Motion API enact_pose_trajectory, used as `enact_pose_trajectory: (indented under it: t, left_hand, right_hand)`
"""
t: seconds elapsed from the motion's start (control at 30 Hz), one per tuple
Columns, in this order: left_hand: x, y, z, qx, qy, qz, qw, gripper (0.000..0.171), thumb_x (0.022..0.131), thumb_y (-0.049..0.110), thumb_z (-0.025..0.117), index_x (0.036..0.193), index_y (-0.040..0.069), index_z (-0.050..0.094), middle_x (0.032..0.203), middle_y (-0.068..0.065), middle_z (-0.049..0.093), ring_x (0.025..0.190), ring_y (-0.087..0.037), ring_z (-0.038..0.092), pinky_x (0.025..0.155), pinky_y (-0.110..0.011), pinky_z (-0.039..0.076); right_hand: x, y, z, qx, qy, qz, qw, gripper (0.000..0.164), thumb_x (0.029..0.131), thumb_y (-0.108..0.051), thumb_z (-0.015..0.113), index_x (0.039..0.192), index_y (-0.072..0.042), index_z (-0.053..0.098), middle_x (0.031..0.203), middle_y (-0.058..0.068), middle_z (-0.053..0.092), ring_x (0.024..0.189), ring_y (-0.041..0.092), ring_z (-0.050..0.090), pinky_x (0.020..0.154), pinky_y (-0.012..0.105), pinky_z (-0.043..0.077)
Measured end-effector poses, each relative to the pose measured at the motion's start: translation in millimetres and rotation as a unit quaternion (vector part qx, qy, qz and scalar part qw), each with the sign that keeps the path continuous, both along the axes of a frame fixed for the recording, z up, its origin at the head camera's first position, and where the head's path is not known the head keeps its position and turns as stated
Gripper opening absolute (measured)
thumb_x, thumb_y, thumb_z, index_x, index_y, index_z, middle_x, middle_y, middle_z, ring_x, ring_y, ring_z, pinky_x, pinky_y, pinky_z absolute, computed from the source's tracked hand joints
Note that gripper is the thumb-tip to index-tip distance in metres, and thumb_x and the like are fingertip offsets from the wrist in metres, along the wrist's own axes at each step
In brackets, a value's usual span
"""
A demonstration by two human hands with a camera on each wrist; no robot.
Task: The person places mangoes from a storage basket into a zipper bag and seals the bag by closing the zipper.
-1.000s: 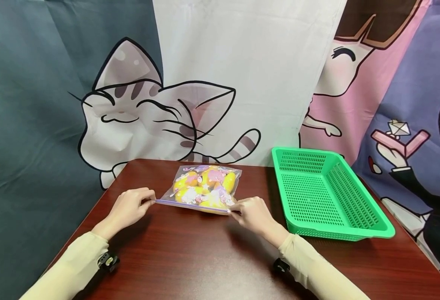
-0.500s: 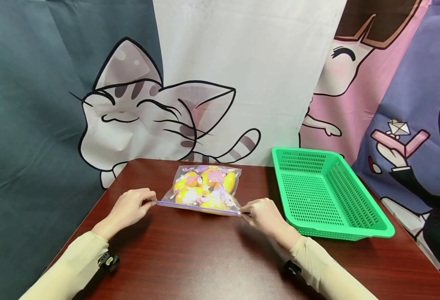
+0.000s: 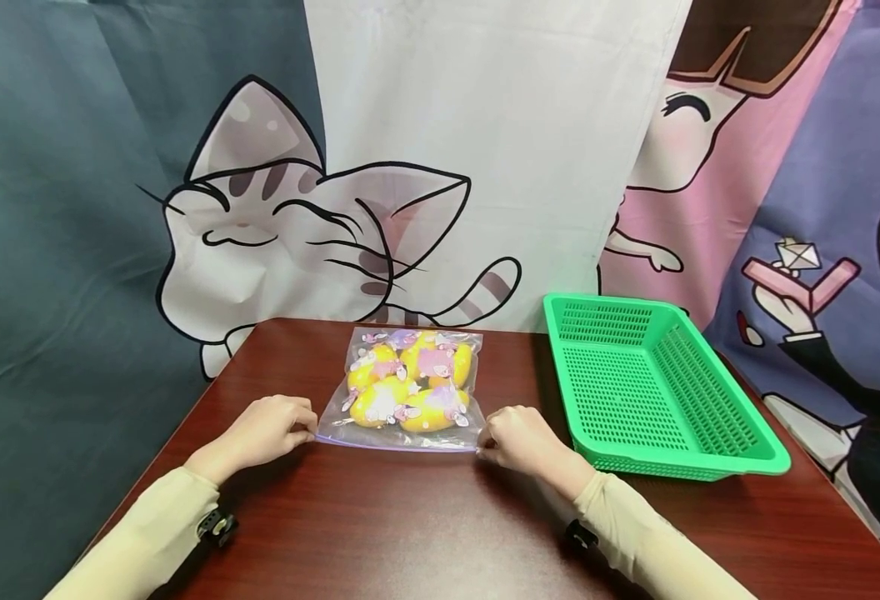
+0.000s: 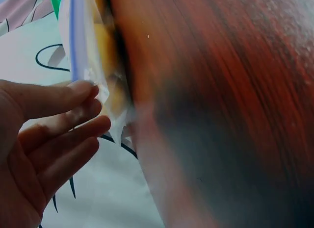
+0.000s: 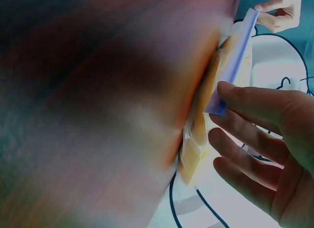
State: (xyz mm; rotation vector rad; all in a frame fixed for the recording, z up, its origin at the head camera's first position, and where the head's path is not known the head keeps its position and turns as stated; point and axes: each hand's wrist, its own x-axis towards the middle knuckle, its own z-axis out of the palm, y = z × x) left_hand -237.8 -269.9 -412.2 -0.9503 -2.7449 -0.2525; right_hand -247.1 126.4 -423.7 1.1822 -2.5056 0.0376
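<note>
A clear zip bag (image 3: 440, 440) printed with pink cartoon figures lies on the table, with several yellow, oval fruits (image 3: 380, 402) inside. Its purple zip strip (image 3: 398, 447) runs along the edge nearest me and looks pressed together. My left hand (image 3: 271, 437) pinches the strip's left corner between thumb and forefinger. At the opposite corner my right hand (image 3: 522, 443) holds the other end the same way. In the right wrist view the end of the zip strip (image 5: 238, 61) sits under my thumb, the other fingers loosely bent beside it.
A green plastic basket (image 3: 620, 392) with perforated walls stands right of the bag, close to my right hand. The dark red-brown table (image 3: 387, 517) ends at a cartoon-printed cloth (image 3: 440, 125) behind. A small black device (image 3: 217, 527) sits on my left wrist.
My right hand first slid right along the zip strip to its corner. Then both hands lowered the strip toward me, and the bag now lies flatter, its fruits more plainly seen.
</note>
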Motion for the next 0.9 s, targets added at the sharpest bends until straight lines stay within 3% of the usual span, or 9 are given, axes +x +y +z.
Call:
enact_pose_trajectory:
  t: [0.23, 0.47, 0.7, 0.9]
  left_hand:
    - [-3.7, 1.6, -0.6, -0.032, -0.039, -0.017, 0.9986, 0.014, 0.072, 0.014, 0.078, 0.07, 0.026, 0.071, 0.072, 0.018, 0.059, 0.066, -0.003, 0.054, 0.062, -0.029, 0.049]
    - [-4.4, 5.2, -3.0, -0.059, -0.107, -0.014, 0.9925, 0.005, 0.079, 0.032, 0.074, 0.076, 0.028, 0.074, 0.075, 0.018, 0.061, 0.069, -0.002, 0.054, 0.065, -0.029, 0.049]
    - [-3.4, 7.5, -5.8, -0.048, -0.089, 0.005, 0.9949, 0.008, 0.077, 0.024, 0.076, 0.07, 0.023, 0.072, 0.067, 0.016, 0.054, 0.06, 0.0, 0.046, 0.056, -0.023, 0.042]
    - [-2.6, 6.8, 2.7, -0.038, -0.101, 0.031, 0.9937, 0.008, 0.081, 0.031, 0.072, 0.079, 0.024, 0.072, 0.071, 0.016, 0.056, 0.066, -0.003, 0.048, 0.06, -0.026, 0.043]
  right_hand:
    - [3.5, -1.6, -2.6, 0.022, -0.061, -0.003, 0.998, 0.008, 0.068, -0.026, 0.081, 0.07, -0.026, 0.073, 0.066, -0.011, 0.066, 0.06, 0.014, 0.063, 0.049, 0.034, 0.047]
    - [5.5, -2.7, 0.1, 0.022, -0.108, 0.008, 0.994, 0.007, 0.072, -0.022, 0.079, 0.072, -0.024, 0.072, 0.068, -0.011, 0.065, 0.064, 0.014, 0.064, 0.053, 0.033, 0.049]
    - [4.7, -1.1, -1.3, 0.013, -0.14, 0.012, 0.99, 0.007, 0.076, -0.019, 0.076, 0.077, -0.023, 0.07, 0.074, -0.012, 0.065, 0.066, 0.008, 0.061, 0.055, 0.029, 0.049]
    - [8.4, 3.8, 4.4, 0.012, -0.153, 0.022, 0.988, 0.006, 0.081, -0.022, 0.072, 0.087, -0.022, 0.072, 0.084, -0.01, 0.068, 0.073, 0.007, 0.063, 0.06, 0.03, 0.052]
